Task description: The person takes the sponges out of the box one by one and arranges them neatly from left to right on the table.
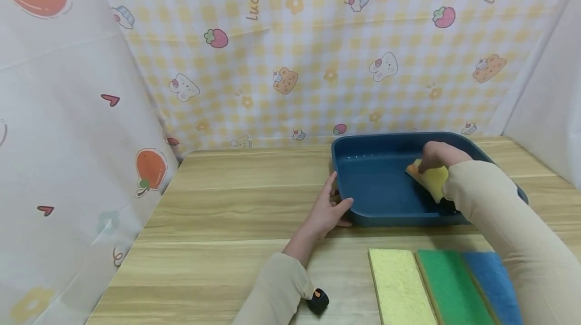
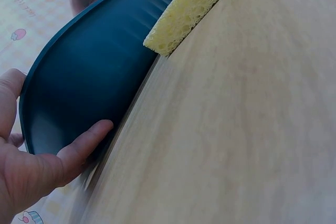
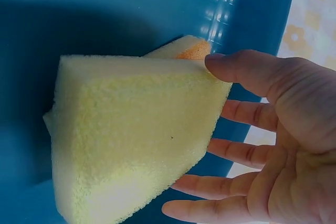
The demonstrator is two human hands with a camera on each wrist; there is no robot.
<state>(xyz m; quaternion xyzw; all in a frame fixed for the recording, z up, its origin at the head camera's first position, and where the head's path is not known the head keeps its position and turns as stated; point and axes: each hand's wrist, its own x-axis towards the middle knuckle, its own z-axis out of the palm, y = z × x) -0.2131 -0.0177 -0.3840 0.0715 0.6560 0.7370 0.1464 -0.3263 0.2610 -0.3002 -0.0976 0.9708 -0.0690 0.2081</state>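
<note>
In the right half of the head view, a thick yellow sponge (image 1: 437,182) is inside a dark blue tray (image 1: 379,183), towards its right side. It is pale, fine-pored and matt, with broad flat faces and one slanting edge; behind it shows a pale piece with an orange face (image 3: 195,51). The right hand (image 1: 439,156) pinches this sponge between thumb and fingers. The left hand (image 1: 327,213), with fingers spread, touches the tray's near left corner. At the lower right, yellow, green and blue flat sponges (image 1: 456,287) lie side by side on the wood-grained worktop (image 1: 227,199).
</note>
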